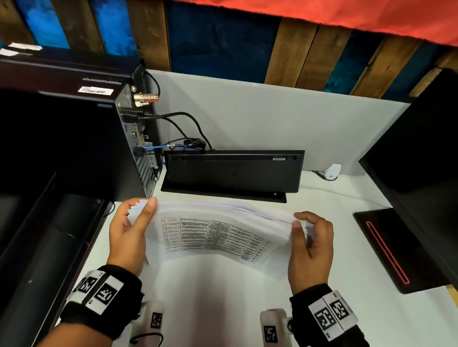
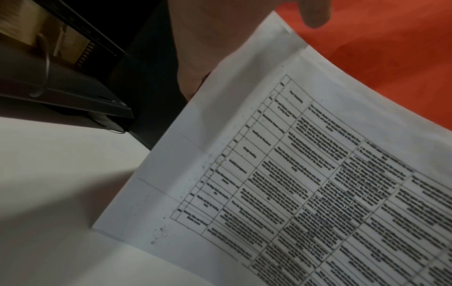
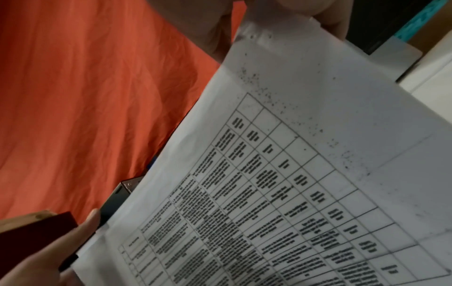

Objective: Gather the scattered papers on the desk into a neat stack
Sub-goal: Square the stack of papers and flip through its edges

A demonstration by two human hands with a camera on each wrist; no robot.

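White counter [image 1: 349,306]: papers [image 1: 217,235], light, floppy, slippery, sagging; left hand [image 1: 128,234] and right hand [image 1: 311,248] grip opposite short edges.

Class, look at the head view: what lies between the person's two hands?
The stack of papers, held at its ends by the left hand and right hand, printed table facing up; head view.

Through the left wrist camera I saw the left hand [image 2: 195,48] at the top of the frame, its thumb [image 2: 315,13] lying over the upper edge of the papers [image 2: 281,174]. The facing sheet carried a printed table of dark text, too blurred for me to read. Its lower corner hung just above the white tabletop [image 2: 61,193]. A dark piece of equipment [image 2: 61,81] sat at the left, and orange cloth [image 2: 391,48] filled the upper right.
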